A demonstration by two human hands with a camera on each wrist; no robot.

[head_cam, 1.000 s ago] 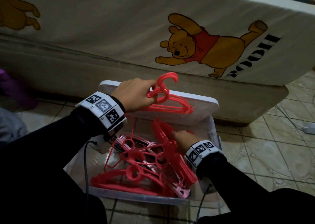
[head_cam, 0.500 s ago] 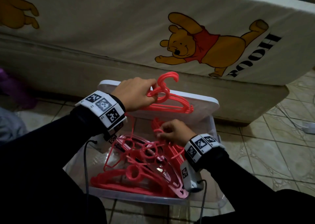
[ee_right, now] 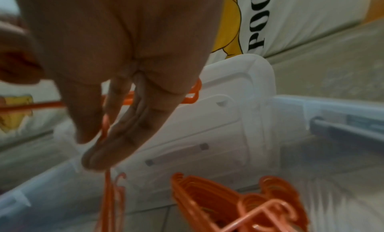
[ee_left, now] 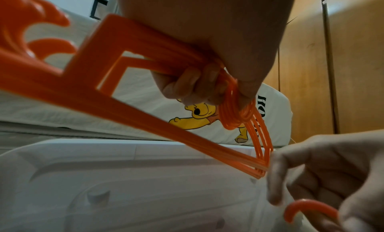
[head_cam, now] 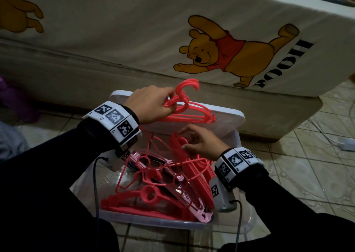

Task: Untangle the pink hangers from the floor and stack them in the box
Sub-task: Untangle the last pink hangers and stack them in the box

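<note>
Gripping a neat bundle of pink hangers [head_cam: 189,111] by the necks, the left hand [head_cam: 151,105] holds them just above the white lid [head_cam: 228,117] propped behind the clear box [head_cam: 153,220], hooks up beyond its curled fingers [ee_left: 187,86]. Below and right of them, the right hand [head_cam: 201,144] pinches one thin hanger [ee_right: 108,186] between thumb and fingers [ee_right: 116,137] over the tangled hangers [head_cam: 153,190] lying in the box on the tiled floor [head_cam: 297,175], beside the bed [head_cam: 134,40]
</note>
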